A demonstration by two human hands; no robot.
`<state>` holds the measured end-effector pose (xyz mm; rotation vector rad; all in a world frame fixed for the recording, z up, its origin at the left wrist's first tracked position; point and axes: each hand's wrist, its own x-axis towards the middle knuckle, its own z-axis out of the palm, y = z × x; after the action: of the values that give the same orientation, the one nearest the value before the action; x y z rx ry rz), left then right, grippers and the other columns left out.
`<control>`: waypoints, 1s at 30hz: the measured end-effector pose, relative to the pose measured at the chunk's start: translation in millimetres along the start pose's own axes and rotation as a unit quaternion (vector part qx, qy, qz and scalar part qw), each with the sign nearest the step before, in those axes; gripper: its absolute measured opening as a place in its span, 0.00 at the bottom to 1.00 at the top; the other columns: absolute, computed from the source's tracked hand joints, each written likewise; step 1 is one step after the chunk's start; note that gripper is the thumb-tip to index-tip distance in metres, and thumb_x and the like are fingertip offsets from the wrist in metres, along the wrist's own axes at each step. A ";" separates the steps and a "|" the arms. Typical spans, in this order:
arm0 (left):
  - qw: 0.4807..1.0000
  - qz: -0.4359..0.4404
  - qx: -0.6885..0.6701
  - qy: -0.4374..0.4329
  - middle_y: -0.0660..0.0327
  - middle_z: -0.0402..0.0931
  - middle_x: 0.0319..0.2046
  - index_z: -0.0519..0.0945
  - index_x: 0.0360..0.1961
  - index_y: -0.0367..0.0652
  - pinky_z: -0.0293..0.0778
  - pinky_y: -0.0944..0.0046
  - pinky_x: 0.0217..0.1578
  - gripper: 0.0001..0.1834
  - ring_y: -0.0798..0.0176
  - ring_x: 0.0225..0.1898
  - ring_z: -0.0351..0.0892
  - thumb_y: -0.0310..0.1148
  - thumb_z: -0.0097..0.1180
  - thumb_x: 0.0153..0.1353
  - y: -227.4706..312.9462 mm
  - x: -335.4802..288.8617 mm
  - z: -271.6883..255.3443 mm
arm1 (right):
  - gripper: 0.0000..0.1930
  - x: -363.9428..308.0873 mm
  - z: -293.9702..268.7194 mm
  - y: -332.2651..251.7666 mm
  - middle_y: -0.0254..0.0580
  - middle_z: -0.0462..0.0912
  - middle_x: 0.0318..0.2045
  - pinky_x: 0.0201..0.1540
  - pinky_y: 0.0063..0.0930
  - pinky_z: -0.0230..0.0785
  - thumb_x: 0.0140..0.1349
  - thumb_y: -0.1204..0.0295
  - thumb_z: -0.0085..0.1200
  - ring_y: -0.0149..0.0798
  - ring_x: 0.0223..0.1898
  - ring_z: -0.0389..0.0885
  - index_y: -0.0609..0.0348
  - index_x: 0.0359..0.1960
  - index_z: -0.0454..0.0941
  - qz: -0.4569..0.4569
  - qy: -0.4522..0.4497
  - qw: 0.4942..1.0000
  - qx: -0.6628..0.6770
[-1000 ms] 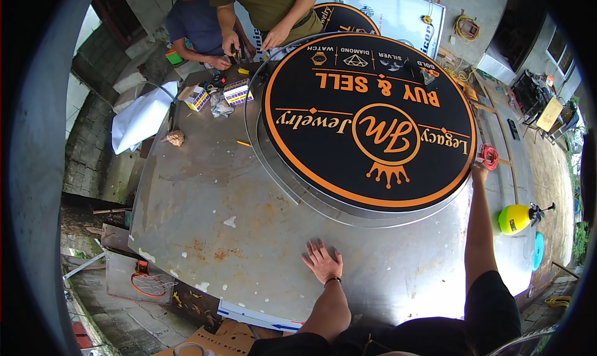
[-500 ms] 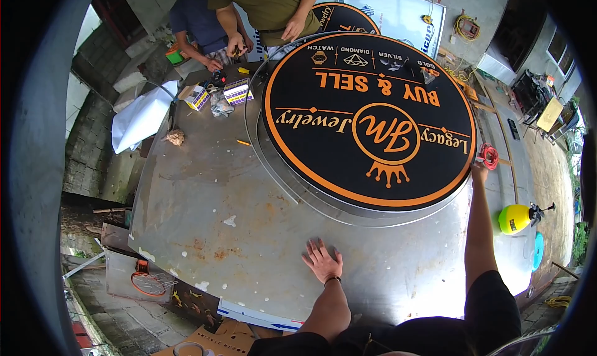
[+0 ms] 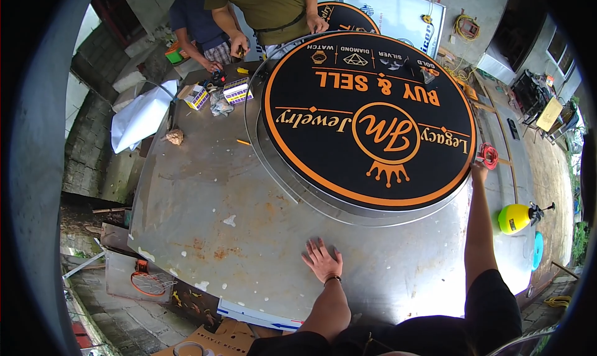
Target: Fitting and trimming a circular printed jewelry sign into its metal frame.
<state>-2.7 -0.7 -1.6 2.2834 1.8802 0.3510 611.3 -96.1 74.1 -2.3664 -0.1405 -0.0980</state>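
Observation:
A large round black sign (image 3: pixel 311 141) with an orange rim lies on the metal table, its lettering upside down from my side. My left hand (image 3: pixel 323 262) rests flat on the bare metal (image 3: pixel 242 275) in front of the sign, fingers spread and holding nothing. My right hand (image 3: pixel 479 172) is at the sign's right edge, beside a coil of red wire (image 3: pixel 489 156). Its fingers are mostly hidden, so whether it grips the edge or the coil does not show. A thin clear strip (image 3: pixel 272 180) curves around the sign's left and near side.
Two people stand across the table, one in a green shirt (image 3: pixel 264 7), one in dark blue (image 3: pixel 199 23). Near them are small boxes (image 3: pixel 238 91), a crumpled bag (image 3: pixel 220 104) and an orange pencil-like stick (image 3: pixel 243 142). A yellow sprayer (image 3: pixel 514 219) stands at right.
The person in green has brought one hand from in front of the body to the sign's far edge, and the other hand has shifted slightly. My hands have stayed put.

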 end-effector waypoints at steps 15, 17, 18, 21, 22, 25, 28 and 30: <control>0.999 0.023 0.023 0.001 0.52 0.52 0.65 0.58 0.63 0.46 0.43 0.38 0.65 0.35 0.51 0.69 0.48 0.46 0.48 0.55 14.7 -2.0 5.0 | 0.15 -72.4 11.2 -77.4 0.39 0.78 0.47 0.51 0.49 0.66 0.59 0.65 0.45 0.48 0.52 0.75 0.40 0.47 0.77 0.117 0.153 0.967 -0.166; 0.999 0.019 0.037 0.005 0.51 0.52 0.65 0.58 0.63 0.46 0.43 0.38 0.65 0.35 0.50 0.69 0.48 0.46 0.48 0.55 9.9 -1.8 4.3 | 0.15 -88.9 17.6 -93.3 0.39 0.78 0.46 0.54 0.49 0.59 0.58 0.67 0.45 0.46 0.51 0.74 0.45 0.46 0.77 0.099 0.178 0.961 -0.188; 0.999 0.020 0.035 0.012 0.51 0.53 0.65 0.59 0.63 0.45 0.43 0.37 0.65 0.36 0.50 0.68 0.48 0.46 0.49 0.54 11.3 -3.1 6.2 | 0.15 -89.0 15.2 -91.7 0.39 0.78 0.45 0.54 0.48 0.59 0.58 0.67 0.45 0.45 0.51 0.74 0.46 0.46 0.77 0.088 0.189 0.956 -0.207; 0.999 0.025 0.036 0.017 0.50 0.54 0.65 0.59 0.62 0.44 0.44 0.37 0.65 0.35 0.49 0.68 0.49 0.46 0.49 0.54 13.0 -4.8 8.2 | 0.14 -90.2 13.9 -89.4 0.39 0.78 0.43 0.52 0.45 0.58 0.59 0.68 0.44 0.44 0.49 0.75 0.50 0.46 0.76 0.068 0.209 0.945 -0.241; 0.999 0.023 0.039 0.016 0.50 0.54 0.65 0.59 0.62 0.44 0.44 0.37 0.65 0.35 0.48 0.68 0.49 0.46 0.49 0.54 13.6 -5.2 8.5 | 0.14 -90.5 14.0 -89.1 0.39 0.78 0.43 0.52 0.45 0.59 0.59 0.68 0.44 0.44 0.48 0.75 0.50 0.45 0.76 0.066 0.212 0.943 -0.247; 0.999 0.019 0.044 0.026 0.50 0.54 0.65 0.59 0.62 0.44 0.44 0.37 0.65 0.35 0.49 0.68 0.49 0.46 0.49 0.54 5.6 -2.7 11.5 | 0.13 -95.7 23.0 -94.8 0.38 0.78 0.42 0.51 0.44 0.59 0.60 0.69 0.43 0.43 0.48 0.75 0.49 0.45 0.76 0.058 0.209 0.941 -0.258; 0.998 0.020 0.050 0.024 0.51 0.54 0.65 0.59 0.62 0.45 0.44 0.37 0.65 0.35 0.50 0.68 0.49 0.47 0.49 0.54 4.2 -1.3 8.0 | 0.14 -99.1 24.9 -96.7 0.38 0.78 0.42 0.51 0.44 0.60 0.60 0.69 0.42 0.42 0.48 0.74 0.49 0.46 0.76 0.055 0.216 0.943 -0.247; 0.999 0.013 0.044 0.024 0.51 0.54 0.64 0.59 0.62 0.46 0.43 0.37 0.65 0.36 0.50 0.68 0.49 0.47 0.50 0.54 8.6 -1.3 6.9 | 0.15 -96.6 20.2 -90.7 0.38 0.78 0.43 0.52 0.44 0.60 0.60 0.70 0.41 0.42 0.48 0.74 0.49 0.47 0.76 0.048 0.228 0.942 -0.240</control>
<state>7.0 -3.5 -6.0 2.3780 1.9278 0.3360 504.3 -24.4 111.3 -2.7504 0.2515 -0.6986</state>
